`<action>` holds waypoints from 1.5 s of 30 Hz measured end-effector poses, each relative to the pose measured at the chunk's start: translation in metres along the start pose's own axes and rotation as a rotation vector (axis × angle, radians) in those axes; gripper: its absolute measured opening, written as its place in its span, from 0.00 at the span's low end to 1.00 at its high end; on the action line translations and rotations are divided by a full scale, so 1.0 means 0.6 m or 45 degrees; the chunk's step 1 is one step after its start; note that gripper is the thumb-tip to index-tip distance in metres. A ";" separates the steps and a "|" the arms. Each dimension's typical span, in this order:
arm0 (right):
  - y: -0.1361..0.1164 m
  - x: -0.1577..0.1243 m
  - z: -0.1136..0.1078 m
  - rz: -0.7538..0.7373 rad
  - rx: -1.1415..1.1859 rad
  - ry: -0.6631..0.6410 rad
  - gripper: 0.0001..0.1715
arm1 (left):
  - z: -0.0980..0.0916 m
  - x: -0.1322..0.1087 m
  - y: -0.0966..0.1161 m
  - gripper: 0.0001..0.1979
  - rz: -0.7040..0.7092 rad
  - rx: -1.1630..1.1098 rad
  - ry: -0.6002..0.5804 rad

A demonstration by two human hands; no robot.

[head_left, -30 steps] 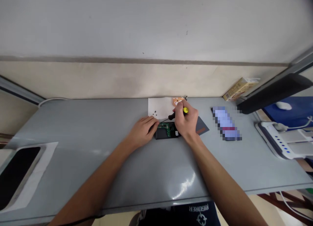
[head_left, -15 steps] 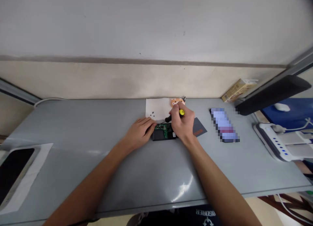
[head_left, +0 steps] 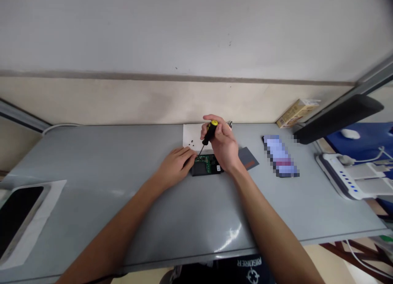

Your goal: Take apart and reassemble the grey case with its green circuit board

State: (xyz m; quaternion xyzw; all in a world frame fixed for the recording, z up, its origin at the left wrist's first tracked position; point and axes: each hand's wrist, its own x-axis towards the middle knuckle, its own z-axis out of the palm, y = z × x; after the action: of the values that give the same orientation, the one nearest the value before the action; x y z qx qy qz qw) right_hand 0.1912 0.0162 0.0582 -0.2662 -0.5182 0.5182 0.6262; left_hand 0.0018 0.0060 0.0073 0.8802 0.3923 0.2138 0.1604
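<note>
My right hand (head_left: 225,147) grips a black and yellow screwdriver (head_left: 210,133). Its handle leans up and away, and the thin shaft points down to the upper left part of a green circuit board (head_left: 208,164). The board sits in an open black device casing (head_left: 200,170) lying flat on the desk. At the casing's upper left corner my left hand (head_left: 178,164) holds on, fingers close together, their tips near the screwdriver's tip. Whether the tip sits in a screw is too small to tell. Several small dark pieces (head_left: 191,143) lie on white paper (head_left: 196,132) just behind the device.
A dark grey card-like piece (head_left: 248,158) lies right of the device. Farther right are a phone (head_left: 280,155), a carton (head_left: 297,113), a black monitor-like bar (head_left: 337,118) and a white power strip (head_left: 334,175). A dark-screened tablet (head_left: 19,214) rests on paper at the left.
My right hand has turned and lifted, so the screwdriver now stands steeper, its handle more to the left. My left hand and the device stay in place.
</note>
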 end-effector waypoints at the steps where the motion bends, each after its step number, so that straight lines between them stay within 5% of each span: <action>1: 0.003 0.005 0.005 0.024 0.084 0.032 0.16 | -0.001 0.000 0.000 0.12 0.002 0.007 -0.006; 8: 0.026 0.013 0.024 0.026 0.165 0.262 0.19 | 0.002 0.001 -0.001 0.14 -0.011 0.025 -0.020; 18: 0.009 0.001 0.026 0.085 0.103 0.103 0.22 | 0.006 0.000 -0.005 0.15 -0.044 0.064 -0.026; 45: 0.012 -0.001 0.019 0.071 0.180 0.144 0.18 | 0.004 -0.003 0.006 0.11 -0.050 0.054 -0.022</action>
State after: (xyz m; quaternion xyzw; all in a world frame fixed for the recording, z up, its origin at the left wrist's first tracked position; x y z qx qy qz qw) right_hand 0.1780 0.0155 0.0553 -0.2646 -0.4367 0.5547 0.6570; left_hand 0.0043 0.0020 0.0064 0.8773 0.4125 0.1947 0.1491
